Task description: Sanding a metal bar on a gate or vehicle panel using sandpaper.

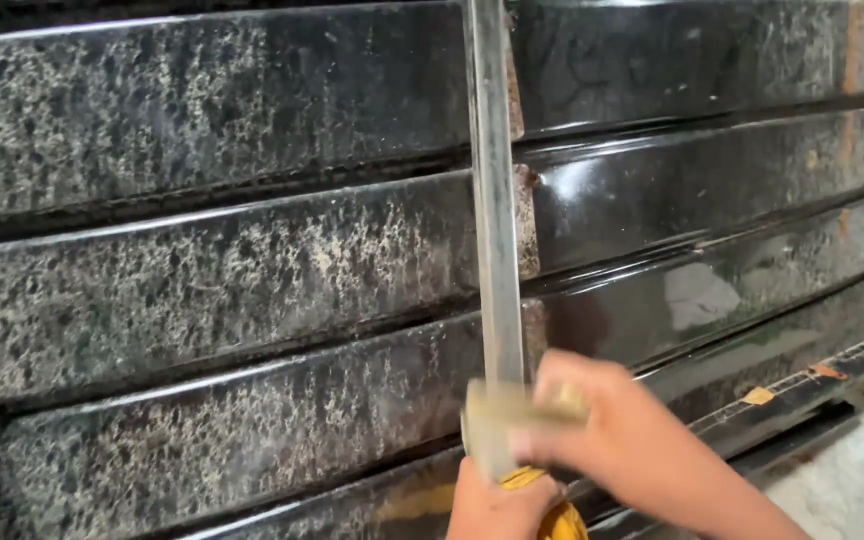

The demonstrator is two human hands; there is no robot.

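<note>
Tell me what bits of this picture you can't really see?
- Left hand: head view, cut off by the bottom edge, so its grip is unclear.
- Yellow thing under it: mostly hidden by both hands and the edge.
- Right hand: blurred; its fingers cover part of the tan block.
- Metal bar: its top runs past the upper edge.
- Dark stone steps: ends out of frame.

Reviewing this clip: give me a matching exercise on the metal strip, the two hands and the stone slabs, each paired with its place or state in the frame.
Things:
1. metal strip
2. left hand
3. right hand
4. stone slabs

Places or states:
A. dark, speckled, stacked in stepped rows
B. at the bottom edge, over something yellow
C. upright, crossing the slabs from the top edge down
D. fingers on a pale block at the strip's lower end

Pairs: 1-C, 2-B, 3-D, 4-A
</note>
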